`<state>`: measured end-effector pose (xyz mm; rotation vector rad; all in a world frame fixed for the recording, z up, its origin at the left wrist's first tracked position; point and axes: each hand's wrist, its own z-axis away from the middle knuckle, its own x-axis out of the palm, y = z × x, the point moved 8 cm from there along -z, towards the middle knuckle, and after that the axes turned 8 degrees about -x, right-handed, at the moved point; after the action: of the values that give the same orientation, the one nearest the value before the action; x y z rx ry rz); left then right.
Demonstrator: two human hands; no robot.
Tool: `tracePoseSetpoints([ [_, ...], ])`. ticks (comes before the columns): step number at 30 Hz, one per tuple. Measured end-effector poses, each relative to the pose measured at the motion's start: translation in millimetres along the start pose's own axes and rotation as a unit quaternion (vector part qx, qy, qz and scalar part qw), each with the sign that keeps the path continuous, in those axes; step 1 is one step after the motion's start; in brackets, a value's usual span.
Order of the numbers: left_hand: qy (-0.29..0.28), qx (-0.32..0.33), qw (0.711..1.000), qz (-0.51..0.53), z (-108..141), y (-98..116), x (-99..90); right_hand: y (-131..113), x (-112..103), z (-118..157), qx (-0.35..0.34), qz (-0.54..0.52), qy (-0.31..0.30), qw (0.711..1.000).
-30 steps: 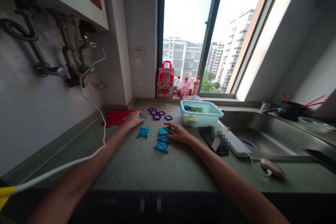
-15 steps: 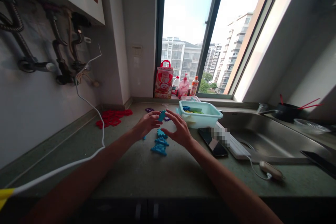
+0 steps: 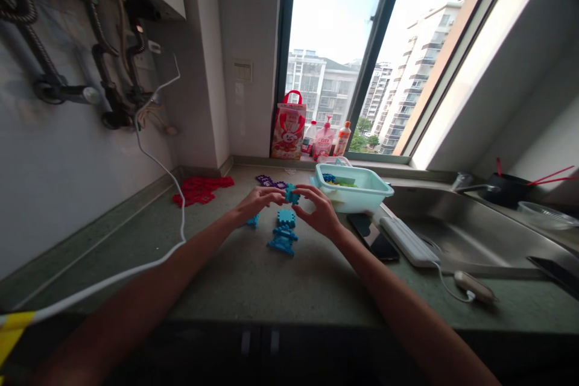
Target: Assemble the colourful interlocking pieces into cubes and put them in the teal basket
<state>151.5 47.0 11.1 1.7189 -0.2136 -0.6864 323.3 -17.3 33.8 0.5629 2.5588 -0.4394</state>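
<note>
Between my two hands a blue toothed puzzle tile (image 3: 292,194) is held up above the counter. My left hand (image 3: 257,202) pinches its left edge, and the fingers of my right hand (image 3: 316,208) grip its right side. Just below lies a stack of blue tiles (image 3: 286,218), with more blue interlocking pieces (image 3: 282,241) nearer to me. Another blue piece (image 3: 253,221) is partly covered by my left hand. Behind the hands are purple pieces (image 3: 266,181) on the counter.
Red pieces (image 3: 201,190) are heaped at the left by the wall. To the right stand a pale green tub (image 3: 362,193) with coloured pieces, a phone (image 3: 373,236), a white power strip (image 3: 407,241) and the sink (image 3: 474,235). A white cable (image 3: 181,217) crosses the left counter.
My right hand's fingers have closed on the blue tile, which has turned to show more of its face. The camera view has shifted slightly.
</note>
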Motion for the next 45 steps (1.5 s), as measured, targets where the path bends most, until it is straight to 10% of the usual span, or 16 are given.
tracePoseSetpoints([
  [4, 0.068, 0.092, 0.925, -0.363, 4, 1, -13.0, 27, 16, 13, 0.038, -0.015, -0.097, 0.994],
  [8, 0.039, 0.101, 0.876, -0.471, 1, -17, -2.4, 38, 29, 23, 0.047, -0.032, -0.161, 0.985],
  [45, -0.016, 0.058, 0.888, -0.456, -17, -27, 18.6, 51, 46, 38, 0.121, 0.002, -0.262, 0.957],
])
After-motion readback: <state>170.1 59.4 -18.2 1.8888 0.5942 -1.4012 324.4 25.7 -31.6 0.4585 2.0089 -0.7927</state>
